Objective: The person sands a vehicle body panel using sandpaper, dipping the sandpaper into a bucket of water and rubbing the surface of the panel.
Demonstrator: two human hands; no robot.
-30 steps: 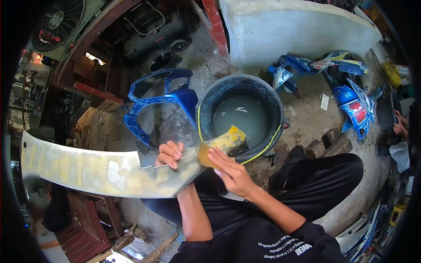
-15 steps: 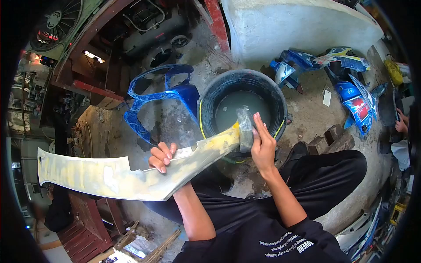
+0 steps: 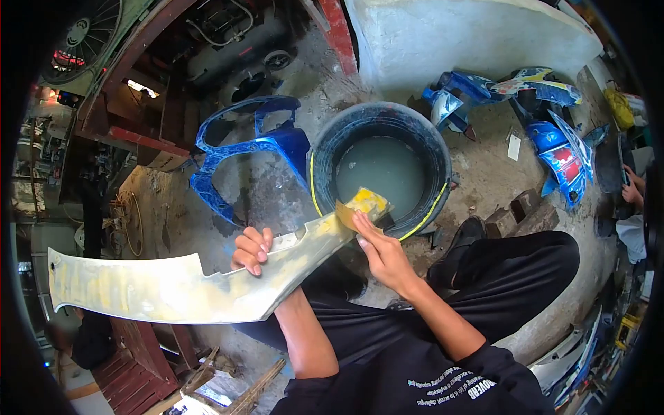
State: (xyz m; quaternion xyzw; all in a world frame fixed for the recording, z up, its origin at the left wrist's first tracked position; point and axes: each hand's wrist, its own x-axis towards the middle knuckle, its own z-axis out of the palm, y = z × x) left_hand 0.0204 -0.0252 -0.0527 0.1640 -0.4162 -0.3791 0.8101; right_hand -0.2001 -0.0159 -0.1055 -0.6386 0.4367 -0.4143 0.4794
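A long, curved body panel (image 3: 162, 287), patched white, grey and yellow, slants across the front of me. My left hand (image 3: 252, 250) grips it from below near its middle, fingers curled over the notched upper edge. At the narrow right end, my right hand (image 3: 384, 254) presses a brownish piece of sandpaper (image 3: 348, 216) against the panel's surface, fingers straight and together. The yellow-patched tip sticks out past the sandpaper, over the near rim of a black bucket (image 3: 320, 142) of cloudy grey water (image 3: 384, 166).
A blue plastic frame (image 3: 287, 144) lies on the floor left of the bucket. Blue fairing pieces (image 3: 559, 159) lie at the right, behind some blocks (image 3: 515, 214). Another person's hand (image 3: 633, 187) shows at the right edge. A wooden bench (image 3: 135, 353) stands lower left.
My right hand has slid the sandpaper left and down along the panel, away from the tip, uncovering the yellow patch there. My left hand keeps its hold.
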